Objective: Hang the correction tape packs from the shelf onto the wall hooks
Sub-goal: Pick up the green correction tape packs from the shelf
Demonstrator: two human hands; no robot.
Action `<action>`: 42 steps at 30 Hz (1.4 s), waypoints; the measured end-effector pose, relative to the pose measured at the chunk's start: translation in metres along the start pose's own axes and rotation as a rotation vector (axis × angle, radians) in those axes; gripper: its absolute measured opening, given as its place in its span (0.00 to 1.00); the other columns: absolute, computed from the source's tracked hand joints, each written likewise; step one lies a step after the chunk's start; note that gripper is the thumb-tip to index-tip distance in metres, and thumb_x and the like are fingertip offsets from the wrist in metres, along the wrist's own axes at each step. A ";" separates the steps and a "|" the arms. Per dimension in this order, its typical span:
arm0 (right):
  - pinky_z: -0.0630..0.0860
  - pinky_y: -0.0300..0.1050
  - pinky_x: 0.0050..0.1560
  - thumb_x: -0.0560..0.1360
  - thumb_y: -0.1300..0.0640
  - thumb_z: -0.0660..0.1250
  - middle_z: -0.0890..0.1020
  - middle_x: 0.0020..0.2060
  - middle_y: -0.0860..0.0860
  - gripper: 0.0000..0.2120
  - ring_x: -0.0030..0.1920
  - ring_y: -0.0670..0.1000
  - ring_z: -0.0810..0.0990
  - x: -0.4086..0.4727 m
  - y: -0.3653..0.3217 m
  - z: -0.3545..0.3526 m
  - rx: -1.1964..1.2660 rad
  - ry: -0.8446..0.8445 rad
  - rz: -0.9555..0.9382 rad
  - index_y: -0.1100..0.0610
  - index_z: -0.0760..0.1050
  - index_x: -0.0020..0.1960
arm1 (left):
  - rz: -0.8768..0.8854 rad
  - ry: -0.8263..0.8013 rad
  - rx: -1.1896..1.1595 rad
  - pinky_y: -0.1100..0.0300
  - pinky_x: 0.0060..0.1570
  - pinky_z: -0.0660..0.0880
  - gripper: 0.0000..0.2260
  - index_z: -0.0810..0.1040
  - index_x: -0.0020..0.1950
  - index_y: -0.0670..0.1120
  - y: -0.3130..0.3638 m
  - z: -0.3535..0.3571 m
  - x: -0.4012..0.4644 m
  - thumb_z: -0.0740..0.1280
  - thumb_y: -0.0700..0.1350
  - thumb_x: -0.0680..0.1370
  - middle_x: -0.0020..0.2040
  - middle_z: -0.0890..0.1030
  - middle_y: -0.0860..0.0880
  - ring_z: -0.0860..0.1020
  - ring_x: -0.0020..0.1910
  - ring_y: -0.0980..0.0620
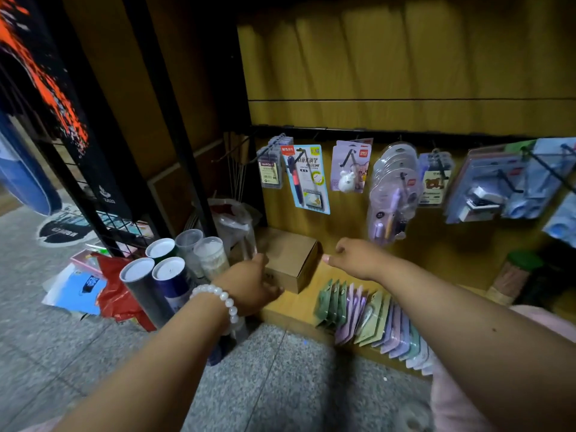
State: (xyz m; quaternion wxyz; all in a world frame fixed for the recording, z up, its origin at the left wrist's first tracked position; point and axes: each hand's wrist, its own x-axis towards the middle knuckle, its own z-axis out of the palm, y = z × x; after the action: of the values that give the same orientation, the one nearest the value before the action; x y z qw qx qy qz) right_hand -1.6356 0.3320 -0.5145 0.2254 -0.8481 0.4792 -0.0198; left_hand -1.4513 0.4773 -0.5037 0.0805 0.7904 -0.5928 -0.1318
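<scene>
i'm looking down at a low wooden shelf (299,302) with both arms reaching in. my left hand (252,283), a white bead bracelet (223,299) on its wrist, is at the near left corner of a small cardboard box (288,258) that sits at the shelf's left end — the fingers are bent down against the box's side, but i cannot tell whether they actually grip it, since the fingertips are blurred and partly hidden. my right hand (350,255) hangs just off the box's right edge, loosely curled with the thumb pointing toward the box; it holds nothing that i can see.

the correction tape packs (371,318) lie on the shelf in an overlapping row, green, purple and yellowish cards fanned from just right of the box toward the right, passing under my right forearm. none of them is in either hand.

on the wall behind, a black rail carries wall hooks (346,157) loaded with other stationery — a pen pack (307,179) in blue and pink, a card with a small white plush, round clear blister packs.

left of the shelf, on the grey floor, stand several lidded tubes (165,269), next to a red plastic bag (117,291).
</scene>
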 end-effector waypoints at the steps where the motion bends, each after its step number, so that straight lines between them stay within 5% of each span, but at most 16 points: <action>1: 0.70 0.44 0.50 0.77 0.40 0.60 0.78 0.56 0.55 0.24 0.54 0.54 0.75 0.005 0.005 0.006 -0.009 -0.021 0.017 0.59 0.73 0.61 | 0.000 -0.014 -0.011 0.55 0.61 0.73 0.30 0.64 0.72 0.43 0.000 0.005 0.002 0.67 0.55 0.76 0.66 0.76 0.42 0.75 0.64 0.44; 5: 0.64 0.42 0.37 0.78 0.41 0.58 0.73 0.39 0.52 0.19 0.46 0.53 0.72 0.035 0.031 0.038 -0.001 -0.095 0.109 0.57 0.72 0.45 | -0.038 -0.057 -0.033 0.53 0.61 0.73 0.31 0.62 0.73 0.43 -0.006 0.033 0.018 0.66 0.57 0.77 0.67 0.75 0.42 0.74 0.64 0.44; 9: 0.61 0.41 0.32 0.78 0.39 0.58 0.69 0.32 0.51 0.22 0.43 0.54 0.72 0.072 0.057 0.072 0.045 -0.124 0.193 0.53 0.62 0.33 | -0.100 -0.141 -0.067 0.52 0.60 0.74 0.33 0.60 0.75 0.42 -0.018 0.066 0.041 0.65 0.58 0.77 0.66 0.76 0.43 0.75 0.64 0.45; 13: 0.65 0.43 0.41 0.78 0.40 0.59 0.70 0.35 0.52 0.21 0.43 0.55 0.71 0.104 0.067 0.100 0.134 -0.136 0.287 0.56 0.66 0.38 | -0.121 -0.155 -0.119 0.56 0.57 0.73 0.30 0.62 0.74 0.43 -0.025 0.091 0.062 0.65 0.57 0.78 0.64 0.77 0.44 0.76 0.62 0.46; 19: 0.67 0.43 0.36 0.77 0.41 0.61 0.70 0.32 0.51 0.21 0.33 0.51 0.71 0.141 0.081 0.144 0.226 -0.124 0.474 0.55 0.66 0.34 | -0.122 -0.195 -0.186 0.56 0.59 0.75 0.29 0.63 0.74 0.46 -0.042 0.131 0.087 0.64 0.59 0.77 0.65 0.77 0.46 0.77 0.62 0.48; 23: 0.70 0.46 0.49 0.76 0.37 0.61 0.80 0.47 0.59 0.25 0.56 0.61 0.78 0.164 0.086 0.160 0.190 -0.049 0.593 0.60 0.77 0.50 | -0.114 -0.227 -0.192 0.55 0.58 0.76 0.28 0.63 0.73 0.48 -0.054 0.152 0.106 0.62 0.60 0.77 0.63 0.78 0.47 0.78 0.60 0.49; 26: 0.68 0.54 0.63 0.74 0.36 0.61 0.81 0.54 0.61 0.29 0.60 0.64 0.76 0.181 0.089 0.172 0.154 -0.023 0.658 0.61 0.78 0.56 | -0.122 -0.219 -0.213 0.56 0.57 0.76 0.27 0.64 0.72 0.49 -0.060 0.166 0.114 0.62 0.60 0.77 0.62 0.78 0.49 0.78 0.58 0.51; 31: 0.68 0.48 0.50 0.73 0.42 0.69 0.81 0.56 0.61 0.24 0.59 0.64 0.77 0.193 0.090 0.182 0.166 -0.027 0.665 0.62 0.77 0.58 | -0.120 -0.246 -0.211 0.54 0.55 0.77 0.26 0.64 0.71 0.49 -0.069 0.182 0.116 0.62 0.61 0.77 0.60 0.78 0.49 0.79 0.56 0.50; 34: 0.71 0.45 0.46 0.74 0.51 0.69 0.81 0.49 0.59 0.09 0.51 0.59 0.79 0.201 0.096 0.185 0.308 -0.064 0.687 0.58 0.76 0.47 | -0.129 -0.267 -0.221 0.54 0.55 0.77 0.26 0.65 0.71 0.49 -0.073 0.187 0.118 0.62 0.61 0.77 0.61 0.78 0.49 0.79 0.56 0.50; 37: 0.78 0.45 0.44 0.71 0.55 0.72 0.78 0.37 0.55 0.14 0.37 0.54 0.76 0.205 0.097 0.186 0.520 -0.121 0.719 0.57 0.71 0.33 | -0.145 -0.284 -0.244 0.55 0.56 0.76 0.26 0.65 0.71 0.49 -0.074 0.187 0.120 0.62 0.60 0.77 0.62 0.78 0.48 0.79 0.58 0.49; 42: 0.62 0.40 0.30 0.70 0.57 0.75 0.70 0.25 0.53 0.15 0.24 0.48 0.64 0.190 0.080 0.177 0.741 -0.205 0.614 0.61 0.71 0.33 | -0.281 -0.174 -0.469 0.58 0.58 0.73 0.26 0.69 0.70 0.45 -0.071 0.189 0.124 0.65 0.58 0.77 0.64 0.76 0.44 0.76 0.61 0.48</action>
State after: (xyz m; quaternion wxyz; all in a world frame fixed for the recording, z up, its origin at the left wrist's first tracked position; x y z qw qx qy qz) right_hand -1.5532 0.2051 -0.7405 0.5535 -0.5279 0.6431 -0.0379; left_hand -1.4109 0.3841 -0.7176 0.1909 0.8103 -0.4355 -0.3425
